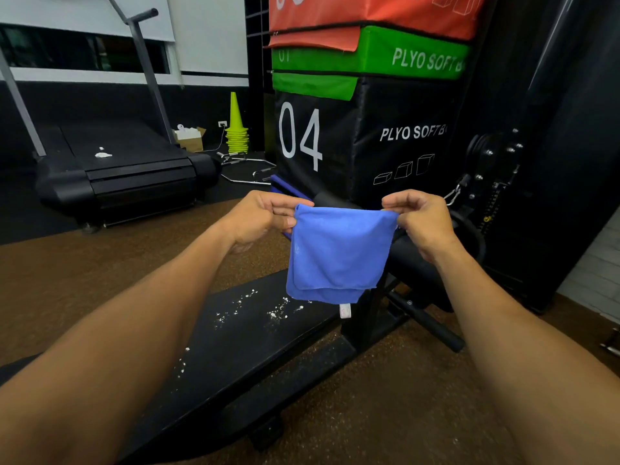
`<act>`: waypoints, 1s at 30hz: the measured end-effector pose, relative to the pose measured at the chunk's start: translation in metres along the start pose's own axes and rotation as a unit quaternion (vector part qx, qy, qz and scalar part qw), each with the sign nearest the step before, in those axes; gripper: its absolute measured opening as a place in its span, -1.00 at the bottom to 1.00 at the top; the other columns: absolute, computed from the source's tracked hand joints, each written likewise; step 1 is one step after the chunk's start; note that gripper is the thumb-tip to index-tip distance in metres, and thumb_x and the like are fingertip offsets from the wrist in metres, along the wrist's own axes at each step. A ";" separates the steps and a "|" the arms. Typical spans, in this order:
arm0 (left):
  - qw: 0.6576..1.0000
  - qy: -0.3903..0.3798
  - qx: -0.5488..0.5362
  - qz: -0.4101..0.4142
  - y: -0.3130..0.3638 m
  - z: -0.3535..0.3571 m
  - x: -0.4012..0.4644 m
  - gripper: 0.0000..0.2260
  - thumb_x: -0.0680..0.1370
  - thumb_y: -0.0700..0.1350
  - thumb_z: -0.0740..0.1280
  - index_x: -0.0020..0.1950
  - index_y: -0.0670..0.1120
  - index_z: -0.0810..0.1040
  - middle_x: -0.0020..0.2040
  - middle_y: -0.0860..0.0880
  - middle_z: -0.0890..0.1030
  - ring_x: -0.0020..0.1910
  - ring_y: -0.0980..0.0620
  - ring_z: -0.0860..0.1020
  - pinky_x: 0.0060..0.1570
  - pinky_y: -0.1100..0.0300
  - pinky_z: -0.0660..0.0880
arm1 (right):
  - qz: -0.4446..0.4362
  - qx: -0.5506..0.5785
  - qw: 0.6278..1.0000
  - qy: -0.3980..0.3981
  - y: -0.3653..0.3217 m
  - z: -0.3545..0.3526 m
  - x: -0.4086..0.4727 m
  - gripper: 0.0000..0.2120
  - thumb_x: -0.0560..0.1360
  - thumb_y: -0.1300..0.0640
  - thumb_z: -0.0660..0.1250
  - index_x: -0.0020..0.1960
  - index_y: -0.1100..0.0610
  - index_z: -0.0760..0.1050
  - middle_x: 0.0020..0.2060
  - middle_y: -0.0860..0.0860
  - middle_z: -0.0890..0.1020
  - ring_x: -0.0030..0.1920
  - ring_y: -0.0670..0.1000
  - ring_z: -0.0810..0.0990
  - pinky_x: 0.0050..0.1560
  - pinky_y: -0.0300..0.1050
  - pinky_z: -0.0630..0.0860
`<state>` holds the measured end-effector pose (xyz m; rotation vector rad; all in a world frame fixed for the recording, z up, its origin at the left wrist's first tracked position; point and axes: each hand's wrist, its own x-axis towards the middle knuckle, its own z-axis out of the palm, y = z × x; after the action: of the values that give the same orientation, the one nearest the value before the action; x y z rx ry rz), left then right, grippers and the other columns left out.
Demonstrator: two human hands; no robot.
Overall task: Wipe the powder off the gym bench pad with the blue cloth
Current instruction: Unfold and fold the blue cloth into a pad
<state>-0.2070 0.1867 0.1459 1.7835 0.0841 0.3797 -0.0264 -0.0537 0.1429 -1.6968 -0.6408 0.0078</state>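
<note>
- While both arms reach forward, the left hand (258, 218) pinches the upper left corner of the cloth (339, 253), its fingers (285, 209) curled onto the fabric.
- The right hand (424, 221) pinches the upper right corner in the same way, fingers bent round the edge.
- The cloth is blue and folded, hanging in the air between the hands, above the far end of the bench (255, 333) and not touching it; a small white tag (345, 310) dangles from its lower edge.
- The bench pad is black and runs from the lower left toward the middle of the view.
- White powder (276, 312) lies scattered on the pad just below the cloth, with more specks nearer the person along the left edge.
- Beyond the cloth stands a stack of soft plyo boxes (362, 129): black marked 04, then green, then orange.
- A treadmill (127, 169) sits at the left, with a white clump on its belt.
- A stack of yellow-green cones (236, 132) stands by the far wall, near a cardboard box (191, 139).
- The floor (385, 414) is brown and speckled.
</note>
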 end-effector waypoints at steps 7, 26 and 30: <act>1.000 -0.007 -0.005 0.002 0.004 -0.003 0.003 -0.59 0.53 -0.50 0.26 0.20 -0.10 0.66 0.05 -0.07 0.74 0.03 -0.02 0.67 -0.05 0.17 0.59 | 0.010 0.049 0.999 0.006 -0.007 0.001 -0.003 -0.58 0.37 0.60 0.21 -0.03 0.19 0.63 -0.12 0.12 0.68 -0.11 0.01 0.68 -0.12 -0.23 0.58; 0.953 0.197 0.188 0.129 -0.022 0.010 0.010 -0.84 0.48 -0.34 0.49 -0.05 -0.10 0.71 -0.03 0.01 0.64 0.01 -0.09 0.66 0.11 0.00 0.60 | 0.147 -0.043 0.988 0.010 -0.006 0.023 0.001 -0.81 0.43 0.41 0.40 -0.13 0.13 0.62 -0.13 0.10 0.68 -0.04 0.08 0.64 -0.15 -0.12 0.51; 0.938 0.210 0.234 0.146 -0.034 0.016 0.007 -0.77 0.42 -0.40 0.49 -0.06 -0.10 0.70 0.01 0.09 0.57 0.07 0.02 0.61 0.16 0.10 0.57 | 0.259 -0.023 0.965 -0.033 -0.014 0.026 -0.004 -0.83 0.43 0.41 0.44 0.01 0.33 0.59 0.00 0.19 0.67 -0.05 0.13 0.68 -0.03 0.02 0.64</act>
<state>-0.1908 0.1824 0.1122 2.1607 0.2283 1.0245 -0.0445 -0.0303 0.1483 -1.8730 -0.2302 0.4247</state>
